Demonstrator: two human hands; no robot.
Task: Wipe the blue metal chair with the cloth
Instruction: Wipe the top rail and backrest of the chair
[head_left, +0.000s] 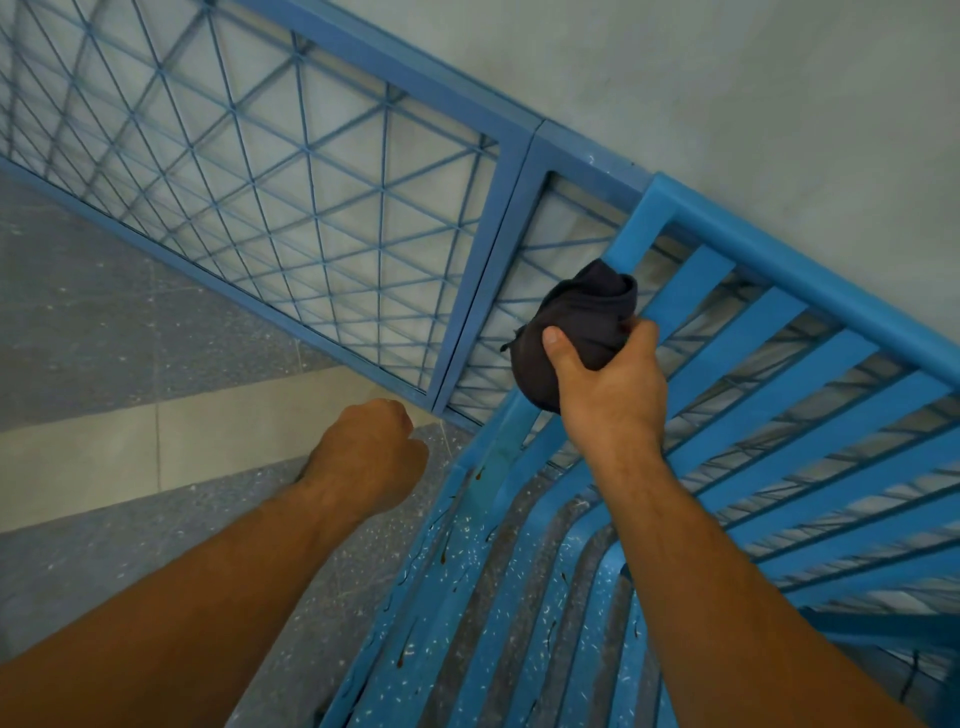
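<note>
The blue metal chair (769, 395) fills the lower right, with a slatted back and a slatted seat flecked with white specks and rusty drips. A bunched dark cloth (576, 322) lies against the left upright of the chair's back. My right hand (608, 384) grips that cloth, thumb over its front. My left hand (366, 457) hovers left of the chair's seat edge with its fingers curled in a fist, holding nothing and not touching the chair.
A blue metal fence with wire mesh panels (291, 187) runs diagonally behind the chair, close to its back. Beyond it is a pale grey wall (727, 78). Speckled grey floor with a cream stripe (130, 431) lies to the left.
</note>
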